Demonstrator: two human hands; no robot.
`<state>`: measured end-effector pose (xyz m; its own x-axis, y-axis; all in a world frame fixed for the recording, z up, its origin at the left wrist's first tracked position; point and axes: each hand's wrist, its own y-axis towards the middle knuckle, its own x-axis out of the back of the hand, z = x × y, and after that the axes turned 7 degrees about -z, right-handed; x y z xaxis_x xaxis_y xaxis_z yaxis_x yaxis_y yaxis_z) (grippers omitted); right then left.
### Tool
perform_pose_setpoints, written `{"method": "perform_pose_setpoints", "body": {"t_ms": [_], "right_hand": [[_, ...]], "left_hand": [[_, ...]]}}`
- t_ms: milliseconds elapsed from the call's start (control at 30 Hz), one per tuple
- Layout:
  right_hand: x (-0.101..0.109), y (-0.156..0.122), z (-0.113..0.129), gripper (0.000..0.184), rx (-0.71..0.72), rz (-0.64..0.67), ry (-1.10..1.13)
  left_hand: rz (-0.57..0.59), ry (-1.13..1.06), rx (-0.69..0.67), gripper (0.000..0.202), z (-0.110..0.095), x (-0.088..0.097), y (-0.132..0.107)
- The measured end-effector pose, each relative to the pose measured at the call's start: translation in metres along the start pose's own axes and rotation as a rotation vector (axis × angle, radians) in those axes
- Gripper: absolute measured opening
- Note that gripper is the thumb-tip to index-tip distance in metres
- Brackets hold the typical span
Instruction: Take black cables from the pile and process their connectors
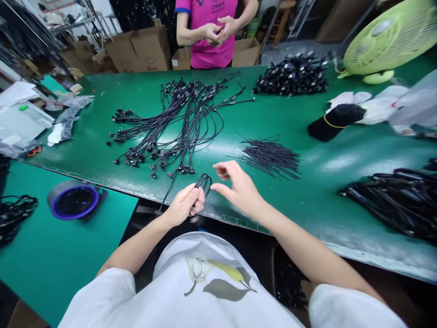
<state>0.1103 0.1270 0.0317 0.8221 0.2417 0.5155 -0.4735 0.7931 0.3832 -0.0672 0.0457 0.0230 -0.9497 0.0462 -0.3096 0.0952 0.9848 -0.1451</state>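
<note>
Two loops of thin black cable [203, 183] rise from your left hand [184, 205], just above the near edge of the green-topped workbench [327, 191]. Your left fingers [187, 196] curl closed around the cable, and one strand drops from your fist toward the bench edge. Your right hand [241, 189] hovers just beside the loops, holding nothing, its fingers [221, 169] open wide and the thumb well apart from them.

Past your right hand lies a loose bundle of thin black wires [269, 157]. To its left, a broad spread of black connector cables [177, 123] fans across the bench, and a heap of black connectors [292, 75] sits farther back. To your right are a mound of black coiled cable [392, 205] and a black roll with a yellow band [332, 120].

A second green table [51, 269] meets the bench on your left, carrying a round blue-rimmed holder [75, 200]. Across the bench, a co-worker in a pink shirt [205, 50] stands with clasped hands [215, 33], in front of cardboard boxes [150, 48].
</note>
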Motion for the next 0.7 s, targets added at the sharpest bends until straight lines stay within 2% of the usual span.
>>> {"method": "perform_pose_setpoints", "body": {"t_ms": [133, 200, 233, 300, 400, 433, 500, 567, 700], "right_hand": [[-0.041, -0.011, -0.017, 0.032, -0.354, 0.005, 0.471], [-0.055, -0.017, -0.021, 0.038, -0.525, -0.070, 0.680], [-0.058, -0.020, -0.023, 0.039, -0.559, -0.097, 0.728], [-0.056, -0.022, -0.024, 0.039, -0.507, -0.132, 0.645], [-0.042, -0.019, -0.018, 0.055, -0.219, -0.198, 0.269], [-0.038, -0.016, -0.014, 0.054, -0.110, -0.191, 0.171], [-0.033, -0.011, -0.007, 0.034, 0.026, -0.142, 0.091], [-0.032, -0.008, -0.003, 0.020, 0.003, -0.152, 0.144], [-0.038, -0.009, -0.007, 0.017, -0.232, -0.340, 0.403]], "left_hand": [[-0.131, -0.385, 0.112, 0.036, -0.004, -0.010, 0.014], [-0.220, -0.500, 0.184, 0.035, -0.002, -0.012, 0.022], [-0.250, -0.522, 0.207, 0.035, 0.000, -0.011, 0.026], [-0.278, -0.478, 0.211, 0.036, 0.008, -0.009, 0.030], [-0.246, -0.310, 0.194, 0.039, 0.022, -0.007, 0.032], [-0.224, -0.267, 0.203, 0.040, 0.026, -0.008, 0.031], [-0.172, -0.232, 0.224, 0.045, 0.031, -0.011, 0.029], [-0.111, -0.243, 0.219, 0.048, 0.029, -0.015, 0.025], [-0.027, -0.264, 0.146, 0.045, 0.017, -0.017, 0.021]]}}
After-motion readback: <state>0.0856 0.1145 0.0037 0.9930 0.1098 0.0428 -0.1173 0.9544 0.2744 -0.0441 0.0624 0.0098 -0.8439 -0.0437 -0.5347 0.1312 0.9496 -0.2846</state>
